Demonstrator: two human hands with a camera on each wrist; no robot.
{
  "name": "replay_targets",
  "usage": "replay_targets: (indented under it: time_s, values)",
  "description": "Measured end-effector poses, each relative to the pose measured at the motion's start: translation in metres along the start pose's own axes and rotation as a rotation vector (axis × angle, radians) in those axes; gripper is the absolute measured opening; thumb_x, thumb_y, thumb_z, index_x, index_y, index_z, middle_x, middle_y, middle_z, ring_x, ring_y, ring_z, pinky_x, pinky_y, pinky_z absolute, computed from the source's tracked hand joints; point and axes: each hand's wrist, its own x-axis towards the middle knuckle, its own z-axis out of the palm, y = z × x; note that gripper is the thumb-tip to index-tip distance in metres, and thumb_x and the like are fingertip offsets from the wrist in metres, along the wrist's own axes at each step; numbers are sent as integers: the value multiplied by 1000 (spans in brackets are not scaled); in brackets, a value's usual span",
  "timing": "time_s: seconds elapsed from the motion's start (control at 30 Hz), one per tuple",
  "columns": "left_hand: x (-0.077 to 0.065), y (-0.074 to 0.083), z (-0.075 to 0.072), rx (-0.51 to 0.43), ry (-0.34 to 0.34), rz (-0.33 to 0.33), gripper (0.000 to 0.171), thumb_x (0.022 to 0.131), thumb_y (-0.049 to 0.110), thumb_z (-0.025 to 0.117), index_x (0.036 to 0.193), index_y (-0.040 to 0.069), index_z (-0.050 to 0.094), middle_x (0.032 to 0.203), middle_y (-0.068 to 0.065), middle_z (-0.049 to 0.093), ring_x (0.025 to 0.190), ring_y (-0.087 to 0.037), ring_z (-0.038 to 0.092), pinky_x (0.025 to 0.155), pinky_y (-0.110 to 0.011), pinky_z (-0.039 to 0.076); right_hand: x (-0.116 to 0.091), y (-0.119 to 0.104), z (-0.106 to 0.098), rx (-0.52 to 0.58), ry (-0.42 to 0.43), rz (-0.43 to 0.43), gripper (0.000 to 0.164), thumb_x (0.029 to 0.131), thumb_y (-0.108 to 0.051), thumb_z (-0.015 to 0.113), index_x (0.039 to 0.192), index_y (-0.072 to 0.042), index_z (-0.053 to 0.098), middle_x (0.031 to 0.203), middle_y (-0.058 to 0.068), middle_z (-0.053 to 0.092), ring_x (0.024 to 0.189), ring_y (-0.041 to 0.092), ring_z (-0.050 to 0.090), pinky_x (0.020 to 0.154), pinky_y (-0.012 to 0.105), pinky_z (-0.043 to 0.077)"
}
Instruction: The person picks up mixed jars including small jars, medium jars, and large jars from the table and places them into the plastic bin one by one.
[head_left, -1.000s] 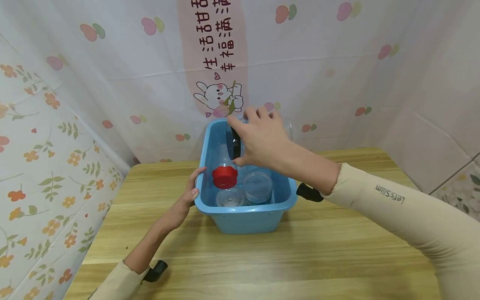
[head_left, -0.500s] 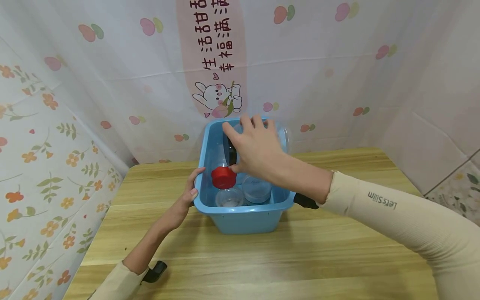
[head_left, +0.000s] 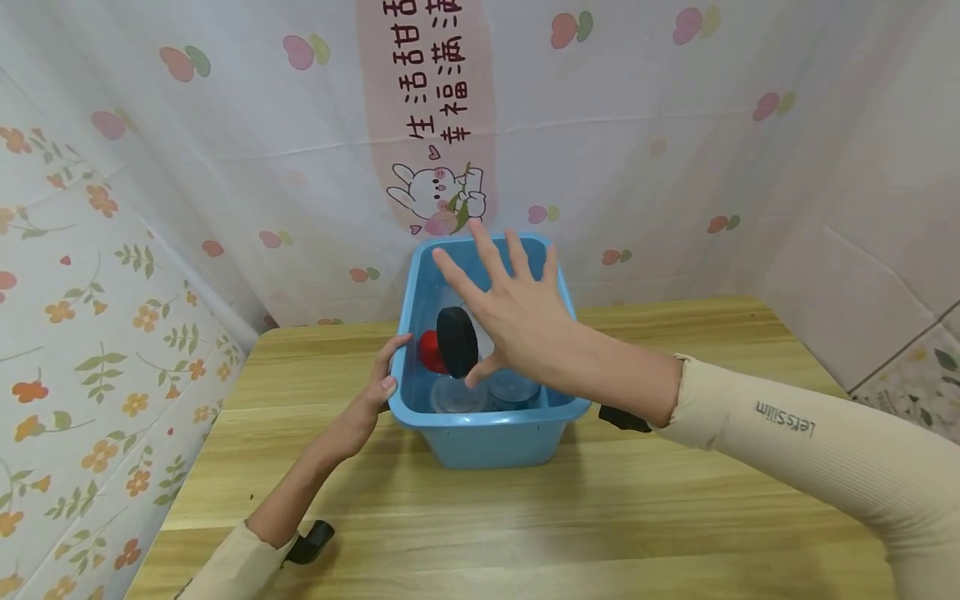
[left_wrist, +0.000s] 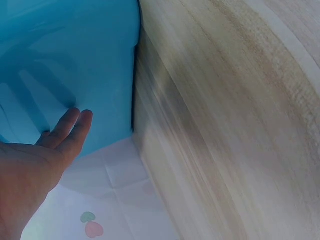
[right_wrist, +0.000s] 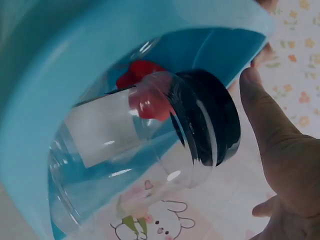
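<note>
A clear plastic jar with a black lid [head_left: 457,342] lies tilted in the blue basin [head_left: 491,419], its lid towards the left. Over it my right hand [head_left: 522,321] is spread with fingers apart and grips nothing. In the right wrist view, the thumb [right_wrist: 267,112] stands clear of the lid. My left hand [head_left: 375,382] holds the basin's left rim, thumb and a finger over the edge. Other fingers [left_wrist: 75,135] lie against the outer wall in the left wrist view. A red-lidded clear container [head_left: 431,353] is partly hidden behind the black lid.
Two more clear round containers, one at the near left [head_left: 456,397] and one at the near right [head_left: 512,390], sit in the basin. The basin stands on a wooden table [head_left: 487,533], close to a patterned curtain [head_left: 637,167] at the back.
My right hand has let go of the black-lidded jar, and its fingers have spread. The jar sits lower and nearer me in the basin. My left hand has stayed on the rim.
</note>
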Motion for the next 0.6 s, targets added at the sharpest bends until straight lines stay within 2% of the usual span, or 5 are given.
replay_targets:
  time_s: [0.1,0.37,0.5,0.6]
  values:
    - [0,-1,0,-6,-2,-5,60,105,45,24,159,23,10,162,-19,2,137,-51,23,98,-73,30,-3,2,1,38,-12,-8,145,51,-79,82,165,-22,12,166,22,-4,145,56,14,99,81,21]
    - [-2,-1,0,-5,-1,7,60,105,45,23,159,23,11,162,-19,2,139,-50,21,98,-71,31,-8,14,0,151,-83,-9,139,55,-75,85,164,-24,15,167,20,5,143,56,18,98,80,24]
    - [-3,-1,0,3,16,-1,60,105,45,24,159,24,11,163,-19,2,140,-50,21,99,-74,28,-12,28,-4,217,-142,13,137,57,-76,83,164,-25,14,166,19,7,144,56,17,97,81,25]
    - [-4,-1,-1,7,11,-4,60,105,44,24,160,24,10,163,-19,3,140,-49,21,99,-73,29,-19,43,-4,272,-144,10,135,58,-76,83,164,-23,17,166,20,11,144,53,21,97,78,29]
